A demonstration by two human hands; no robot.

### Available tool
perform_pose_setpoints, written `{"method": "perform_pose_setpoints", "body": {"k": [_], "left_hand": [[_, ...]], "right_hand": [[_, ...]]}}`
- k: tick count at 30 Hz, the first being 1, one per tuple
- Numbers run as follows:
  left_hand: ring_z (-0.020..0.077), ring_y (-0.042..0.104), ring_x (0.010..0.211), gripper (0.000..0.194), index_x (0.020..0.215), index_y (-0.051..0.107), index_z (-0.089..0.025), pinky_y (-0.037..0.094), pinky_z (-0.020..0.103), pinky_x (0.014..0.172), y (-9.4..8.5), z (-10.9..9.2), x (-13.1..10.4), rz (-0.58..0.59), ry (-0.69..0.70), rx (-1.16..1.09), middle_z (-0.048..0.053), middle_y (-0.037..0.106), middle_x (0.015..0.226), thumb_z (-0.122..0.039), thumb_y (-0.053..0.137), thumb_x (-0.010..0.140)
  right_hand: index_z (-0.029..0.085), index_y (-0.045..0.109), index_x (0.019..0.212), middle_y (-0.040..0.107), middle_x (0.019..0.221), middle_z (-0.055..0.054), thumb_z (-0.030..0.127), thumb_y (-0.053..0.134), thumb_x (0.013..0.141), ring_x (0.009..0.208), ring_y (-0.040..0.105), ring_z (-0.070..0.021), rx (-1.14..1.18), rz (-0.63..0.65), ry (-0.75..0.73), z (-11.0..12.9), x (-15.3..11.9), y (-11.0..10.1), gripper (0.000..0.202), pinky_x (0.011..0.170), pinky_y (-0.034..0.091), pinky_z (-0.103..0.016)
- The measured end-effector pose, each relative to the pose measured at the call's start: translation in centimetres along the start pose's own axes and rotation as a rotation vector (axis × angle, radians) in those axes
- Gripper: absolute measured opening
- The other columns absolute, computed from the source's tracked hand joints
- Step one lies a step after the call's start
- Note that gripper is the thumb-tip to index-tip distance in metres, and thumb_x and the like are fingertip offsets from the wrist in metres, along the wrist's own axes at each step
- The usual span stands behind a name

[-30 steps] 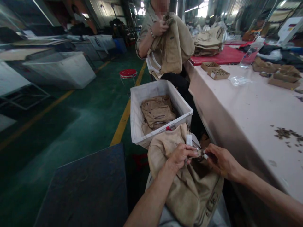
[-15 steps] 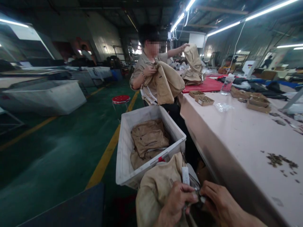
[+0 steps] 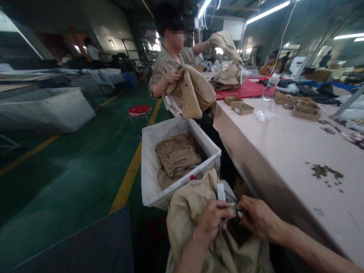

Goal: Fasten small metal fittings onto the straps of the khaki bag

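Observation:
A tan garment [image 3: 190, 212] lies bunched on my lap at the bottom centre, with a white tag [image 3: 220, 192] hanging at its top edge. My left hand [image 3: 214, 219] pinches the fabric just below the tag. My right hand [image 3: 256, 217] meets it from the right, fingertips closed on a small metal piece at the same spot on the garment. Both hands touch each other there. What the small piece is cannot be made out.
A white plastic crate [image 3: 148, 167] with folded tan garments stands just ahead. A long pale table [image 3: 273, 140] runs along the right, with small metal parts [image 3: 322, 171] and cardboard trays [image 3: 241, 108]. A co-worker [image 3: 170, 72] stands beyond the crate lifting tan garments. A red stool [image 3: 139, 110] sits on the green floor.
The view rose from my lap and has now dipped slightly. The co-worker lifted a second garment off the pile with the far arm. My hands stay pinched at the same spot.

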State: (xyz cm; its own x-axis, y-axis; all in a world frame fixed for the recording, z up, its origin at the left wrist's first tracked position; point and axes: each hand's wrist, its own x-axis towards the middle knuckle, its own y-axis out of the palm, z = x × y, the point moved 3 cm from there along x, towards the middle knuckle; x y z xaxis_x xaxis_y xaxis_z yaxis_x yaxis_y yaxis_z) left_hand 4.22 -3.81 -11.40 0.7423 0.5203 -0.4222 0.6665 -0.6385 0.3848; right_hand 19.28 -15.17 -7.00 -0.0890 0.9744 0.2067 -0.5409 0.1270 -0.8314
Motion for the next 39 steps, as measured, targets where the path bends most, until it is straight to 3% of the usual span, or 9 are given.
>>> {"method": "perform_pose_setpoints", "body": {"k": [7,13,18,24,30,39], "left_hand": [[0.0065,0.048,0.046,0.051,0.097,0.081,-0.006,0.031,0.022,0.041,0.5,0.4,0.1,0.030,-0.012,-0.018,0.008,0.072,0.071,-0.034,0.094,0.057],[0.0057,0.045,0.044,0.050,0.098,0.080,-0.006,0.030,0.022,0.041,0.5,0.3,0.0,0.076,0.024,-0.006,0.009,0.072,0.071,-0.037,0.093,0.061],[0.0092,0.052,0.051,0.050,0.098,0.081,-0.006,0.033,0.022,0.044,0.3,0.7,0.3,0.070,0.032,0.032,0.009,0.071,0.070,-0.038,0.093,0.061],[0.0062,0.045,0.041,0.048,0.094,0.082,-0.007,0.031,0.021,0.038,0.0,0.4,-0.1,0.003,0.047,0.125,0.004,0.067,0.066,-0.038,0.092,0.060],[0.0060,0.046,0.041,0.037,0.089,0.080,-0.007,0.033,0.020,0.035,-0.1,0.4,-0.3,-0.012,0.084,0.081,0.005,0.070,0.072,-0.025,0.085,0.056],[0.0066,0.046,0.039,0.046,0.092,0.069,-0.011,0.030,0.020,0.036,-1.0,1.7,-0.3,-0.067,0.065,0.024,0.001,0.068,0.068,-0.027,0.089,0.054]], "right_hand": [[0.020,0.054,0.102,0.057,0.086,-0.002,0.020,0.059,0.090,0.069,0.052,-0.0139,0.111,0.084,0.055,-1.3,-0.9,-1.0,0.013,0.063,0.037,-0.027],[0.021,0.052,0.102,0.057,0.087,-0.002,0.022,0.058,0.091,0.069,0.053,-0.0146,0.058,0.085,0.041,-1.0,-0.8,-0.8,0.012,0.064,0.037,-0.028],[0.021,0.051,0.102,0.058,0.090,-0.003,0.017,0.052,0.093,0.076,0.056,-0.0174,0.072,0.108,0.040,-0.6,-0.6,-0.8,0.010,0.068,0.039,-0.029],[0.021,0.052,0.095,0.057,0.089,-0.001,0.009,0.050,0.088,0.076,0.054,-0.0157,0.164,0.068,0.103,-0.9,-0.4,-0.2,0.014,0.071,0.038,-0.029],[0.019,0.056,0.086,0.056,0.079,0.002,0.009,0.055,0.079,0.070,0.049,-0.0133,0.257,-0.017,0.219,-1.6,-0.2,0.9,0.012,0.065,0.036,-0.026],[0.019,0.056,0.085,0.054,0.075,0.003,0.008,0.055,0.072,0.068,0.047,-0.0123,0.390,-0.054,0.308,-1.7,0.1,0.9,0.017,0.060,0.031,-0.023]]}}
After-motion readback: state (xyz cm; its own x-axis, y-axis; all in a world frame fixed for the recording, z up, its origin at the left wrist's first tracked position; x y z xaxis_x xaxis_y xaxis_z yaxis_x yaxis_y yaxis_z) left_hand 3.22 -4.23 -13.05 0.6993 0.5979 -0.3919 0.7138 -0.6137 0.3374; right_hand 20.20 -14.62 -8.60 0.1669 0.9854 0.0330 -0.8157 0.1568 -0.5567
